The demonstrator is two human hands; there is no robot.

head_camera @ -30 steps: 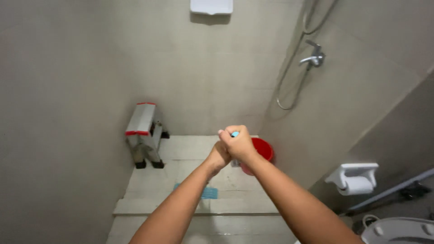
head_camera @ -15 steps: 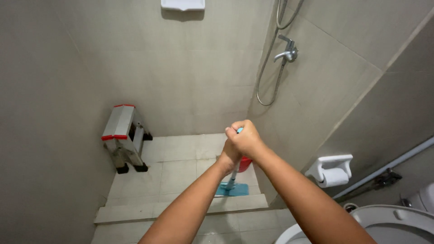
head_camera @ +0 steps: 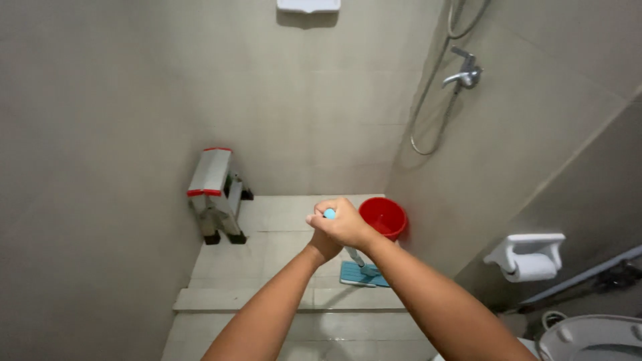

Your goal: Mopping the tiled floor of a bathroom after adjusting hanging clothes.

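Mop handle (head_camera: pixel 353 255) first: it runs down from the clasped fists to a flat blue mop head (head_camera: pixel 362 274) lying on the pale tiled floor (head_camera: pixel 281 257), just below and slightly right of the fingers.

Far to the left of the fingers, against the left wall, stands a small folded step stool (head_camera: pixel 215 194) with red trim, well apart from the mop.

The left hand (head_camera: pixel 324 246) sits under and behind the right, fingers curled tight; it seems to grip the handle just below the other fist, though most of it is hidden.

The right hand (head_camera: pixel 341 222) closes fully around the top of the handle, fingers wrapped shut, with only the blue end cap (head_camera: pixel 330 214) peeping out above them.

Just right of the fingers, and a little beyond them, a red bucket (head_camera: pixel 382 218) stands on the floor, close to the mop head.

Farther right, a shower tap and hose (head_camera: pixel 460 77) hang on the wall, a toilet paper holder (head_camera: pixel 529 255) is mounted lower down, and the toilet rim (head_camera: pixel 588 337) shows at the bottom corner.

Risks, as I judge them: a sideways stroke to the right could knock the mop head into the bucket and tip it, since the two are so near. The floor may be wet, so footing at the low step (head_camera: pixel 287 299) could slip.
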